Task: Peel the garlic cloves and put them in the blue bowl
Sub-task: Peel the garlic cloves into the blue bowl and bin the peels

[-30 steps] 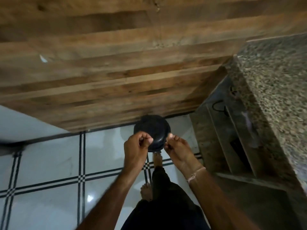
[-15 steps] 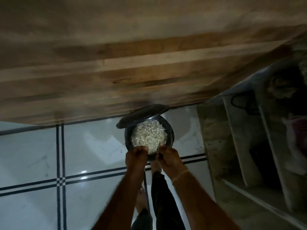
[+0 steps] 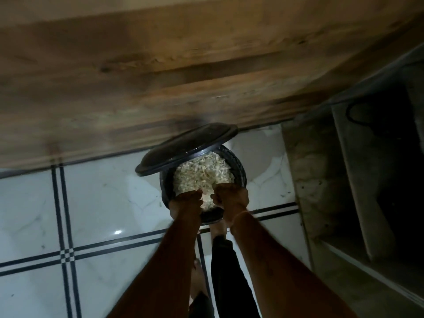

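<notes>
tiled floor (image 3: 91,203): your left hand (image 3: 186,201) and right hand (image 3: 232,195) curl over the peel-filled bin (image 3: 241,173); grip contents unclear, peeling likely done.

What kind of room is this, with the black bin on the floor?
Most likely a home kitchen, though it is dim. The glossy white floor tiles, the black lidded bin full of pale scraps, and the stone shelves on the right all point that way.

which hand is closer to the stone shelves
Right. The right hand is over the near rim of the black bin, on the side facing the stone shelves; the left hand is beside it, farther away.
</notes>
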### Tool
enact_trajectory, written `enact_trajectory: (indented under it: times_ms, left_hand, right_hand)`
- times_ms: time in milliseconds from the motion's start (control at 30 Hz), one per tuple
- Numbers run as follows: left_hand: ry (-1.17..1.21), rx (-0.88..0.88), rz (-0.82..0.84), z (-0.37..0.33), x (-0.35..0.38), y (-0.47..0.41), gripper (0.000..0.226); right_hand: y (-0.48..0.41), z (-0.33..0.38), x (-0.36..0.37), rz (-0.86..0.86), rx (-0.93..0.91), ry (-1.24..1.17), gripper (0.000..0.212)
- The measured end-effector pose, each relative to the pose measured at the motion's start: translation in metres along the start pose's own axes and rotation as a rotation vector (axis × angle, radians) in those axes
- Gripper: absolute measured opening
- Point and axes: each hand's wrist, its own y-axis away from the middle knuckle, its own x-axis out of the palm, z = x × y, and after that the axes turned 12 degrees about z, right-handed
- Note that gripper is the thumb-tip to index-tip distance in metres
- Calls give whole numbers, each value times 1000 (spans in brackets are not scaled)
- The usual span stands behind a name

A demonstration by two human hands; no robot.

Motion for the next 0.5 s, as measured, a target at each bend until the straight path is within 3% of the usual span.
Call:
enact_trajectory:
  times_ms: [67,167,267,333,433,500]
  left_hand:
    - [33,13,11,-3,6,13,7]
    - [61,-46,88,-14,23,45,10]
    - [20,-81,311,-23,32,89,19]
    - [-106,21,312,-27,33,123,33]
    - [-393,262,200,-23,32,183,33]
    - [-613,407,238,-12,29,229,34]
  right_hand:
    - [11,1,5,50,-98,-28,5]
    - [31,-3,11,244,-137,44,22]
    - [62,-10,-3,251,-86,237,25]
    - [101,-2,-21,190,-157,227,33]
    - [185,16,-45,205,-286,122,32]
    - [246,18,-64,195,-384,111,29]
